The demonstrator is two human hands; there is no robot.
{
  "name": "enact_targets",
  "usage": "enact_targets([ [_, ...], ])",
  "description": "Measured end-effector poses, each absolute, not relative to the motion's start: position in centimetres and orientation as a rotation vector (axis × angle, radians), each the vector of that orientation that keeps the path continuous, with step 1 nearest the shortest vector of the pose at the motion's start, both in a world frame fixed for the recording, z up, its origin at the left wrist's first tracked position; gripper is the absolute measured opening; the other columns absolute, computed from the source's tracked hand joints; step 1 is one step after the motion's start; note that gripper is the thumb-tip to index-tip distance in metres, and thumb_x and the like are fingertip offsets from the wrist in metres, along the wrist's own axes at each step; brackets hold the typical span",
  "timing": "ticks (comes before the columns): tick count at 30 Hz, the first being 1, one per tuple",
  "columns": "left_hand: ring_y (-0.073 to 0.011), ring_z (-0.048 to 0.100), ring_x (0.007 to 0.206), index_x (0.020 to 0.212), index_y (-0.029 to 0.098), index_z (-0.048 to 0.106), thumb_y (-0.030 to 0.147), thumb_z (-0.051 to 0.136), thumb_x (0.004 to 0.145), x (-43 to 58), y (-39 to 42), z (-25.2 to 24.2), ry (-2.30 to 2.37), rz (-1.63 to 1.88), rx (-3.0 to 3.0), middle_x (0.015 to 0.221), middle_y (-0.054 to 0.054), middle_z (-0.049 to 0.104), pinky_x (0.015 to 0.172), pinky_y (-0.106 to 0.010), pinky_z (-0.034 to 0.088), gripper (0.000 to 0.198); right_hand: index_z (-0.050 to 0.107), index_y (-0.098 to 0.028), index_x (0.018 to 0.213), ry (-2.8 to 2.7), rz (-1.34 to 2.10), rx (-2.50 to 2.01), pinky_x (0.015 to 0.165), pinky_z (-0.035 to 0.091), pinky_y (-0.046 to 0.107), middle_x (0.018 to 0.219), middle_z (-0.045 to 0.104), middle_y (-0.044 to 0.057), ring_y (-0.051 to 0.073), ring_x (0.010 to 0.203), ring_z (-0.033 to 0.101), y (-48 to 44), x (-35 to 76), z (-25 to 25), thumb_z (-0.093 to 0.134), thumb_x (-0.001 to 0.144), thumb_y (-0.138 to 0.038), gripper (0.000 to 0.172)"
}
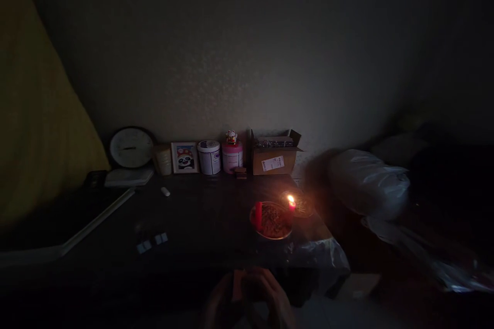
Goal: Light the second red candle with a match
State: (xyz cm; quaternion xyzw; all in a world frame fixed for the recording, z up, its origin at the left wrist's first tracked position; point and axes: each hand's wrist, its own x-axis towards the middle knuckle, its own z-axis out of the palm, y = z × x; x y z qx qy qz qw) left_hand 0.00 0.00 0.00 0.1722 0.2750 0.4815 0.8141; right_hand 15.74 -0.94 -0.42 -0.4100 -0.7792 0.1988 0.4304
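Note:
The room is very dark. My left hand [222, 295] and my right hand [272, 293] are close together at the bottom centre, in front of the dark table [200, 216]. Both seem wrapped around a small dark object [240, 285] that I cannot identify. Beyond them on the table stands a round bowl of food [271, 221] with a red utensil in it. A lit red candle [291, 203] burns just behind the bowl on a small dish.
Along the wall stand a round clock [131, 147], a framed picture [184, 157], a white tub [209, 157], a pink jar [232, 156] and an open cardboard box [275, 154]. A white plastic bag [366, 180] lies right of the table. Small white pieces [151, 242] lie at front left.

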Motion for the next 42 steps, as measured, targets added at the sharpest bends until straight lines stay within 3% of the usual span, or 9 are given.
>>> enact_targets([
  [4, -0.0238, 0.068, 0.097, 0.088, 0.020, 0.070, 0.018, 0.061, 0.083, 0.1, -0.3, -0.6, 0.542, 1.025, 0.335, 0.081, -0.006, 0.073, 0.086, -0.032, 0.055, 0.011, 0.057, -0.026, 0.109, -1.913, 0.500, -1.088, 0.088, 0.053, 0.023, 0.114, 0.061, 0.005, 0.015, 0.102, 0.063, -1.8, 15.8, 1.0, 0.057, 0.088, -0.023, 0.021],
  [8, -0.0201, 0.066, 0.101, 0.106, 0.017, 0.064, 0.018, 0.059, 0.086, -0.5, -0.2, -1.4, 0.530, 1.025, 0.323, 0.105, -0.007, 0.072, 0.088, -0.038, 0.055, 0.021, 0.057, -0.025, 0.107, -1.917, 0.409, -1.087, 0.088, 0.053, 0.025, 0.112, 0.062, 0.004, 0.015, 0.101, 0.063, -1.7, 15.9, 0.7, 0.057, 0.087, -0.018, 0.022],
  [10, -0.0191, 0.067, 0.098, 0.107, 0.017, 0.064, 0.020, 0.057, 0.088, -0.4, 0.2, -1.8, 0.529, 1.010, 0.315, 0.105, -0.007, 0.072, 0.088, -0.040, 0.055, 0.020, 0.057, -0.025, 0.104, -1.928, 0.365, -1.088, 0.086, 0.053, 0.025, 0.110, 0.064, 0.004, 0.015, 0.099, 0.063, -1.5, 15.9, 0.5, 0.057, 0.087, -0.016, 0.020],
  [18, -0.0288, 0.067, 0.103, 0.111, 0.014, 0.066, 0.031, 0.064, 0.084, 0.9, 1.2, -2.5, 0.511, 0.958, 0.298, 0.096, -0.011, 0.075, 0.090, -0.040, 0.054, 0.032, 0.056, -0.024, 0.111, -1.932, 0.285, -1.086, 0.091, 0.054, 0.029, 0.117, 0.063, 0.006, 0.017, 0.106, 0.062, -1.4, 15.8, 0.4, 0.055, 0.086, -0.015, 0.027],
  [27, -0.0289, 0.066, 0.108, 0.093, 0.016, 0.072, 0.030, 0.071, 0.078, 1.9, 1.2, -2.0, 0.482, 0.994, 0.303, 0.097, -0.010, 0.076, 0.094, -0.039, 0.051, 0.021, 0.054, -0.023, 0.119, -1.958, 0.215, -1.070, 0.094, 0.054, 0.033, 0.122, 0.062, 0.010, 0.019, 0.112, 0.061, -1.4, 16.0, 0.1, 0.053, 0.086, -0.014, 0.035],
  [34, -0.0262, 0.063, 0.111, 0.101, 0.017, 0.072, 0.030, 0.068, 0.081, 2.1, 0.4, -1.6, 0.455, 1.059, 0.334, 0.101, -0.009, 0.075, 0.097, -0.037, 0.048, 0.024, 0.057, -0.019, 0.121, -2.023, 0.166, -1.108, 0.094, 0.055, 0.037, 0.125, 0.061, 0.014, 0.022, 0.113, 0.062, -1.2, 16.3, 0.0, 0.052, 0.086, -0.015, 0.035],
  [42, -0.0261, 0.063, 0.111, 0.103, 0.016, 0.073, 0.033, 0.065, 0.083, 2.3, 0.3, -1.3, 0.421, 1.033, 0.375, 0.100, -0.010, 0.076, 0.097, -0.035, 0.047, 0.027, 0.058, -0.021, 0.116, -2.002, 0.134, -1.109, 0.092, 0.057, 0.033, 0.123, 0.062, 0.012, 0.020, 0.111, 0.063, -1.2, 16.4, 0.1, 0.050, 0.086, -0.010, 0.034],
])
